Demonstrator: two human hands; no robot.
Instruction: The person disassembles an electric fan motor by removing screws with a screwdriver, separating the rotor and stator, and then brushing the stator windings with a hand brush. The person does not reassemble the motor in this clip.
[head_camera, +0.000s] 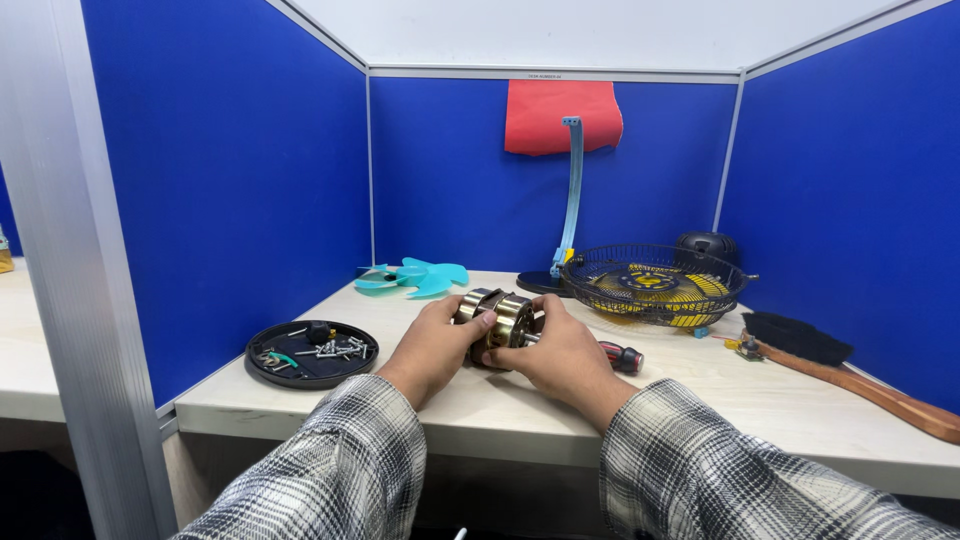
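I am sitting at a pale surface (480, 400) that is closed in by blue partition walls (240, 190), and I am taking the fan motor (500, 322) as my landmark for all places. Well beyond the motor, to its right, a black wire fan guard (652, 285) is lying flat with yellow parts inside it. Further right of the motor, a long brush with a wooden handle (850, 375) is resting near the edge. Behind the motor, a light blue upright stand (571, 195) is rising in front of a red cloth (560, 115) on the back wall. Behind and left of the motor, the turquoise fan blade (415, 277) is lying flat. To the left of the motor, well apart, a round black tray (262, 368) is holding loose screws. Just right of the motor, a screwdriver with a red and black handle (622, 356) is showing partly from behind my hand.

I am holding the motor, a brass-coloured metal body, low over the surface with both hands. My left hand (435, 350) is closing its grip around the left side, thumb on top. My right hand (565, 355) is wrapping the right side, fingers closed on it.

I think the motor is heavy and smooth, so it could be slipping out if one grip is loosening. Its shaft could also be knocking the screwdriver and rolling it off the surface.
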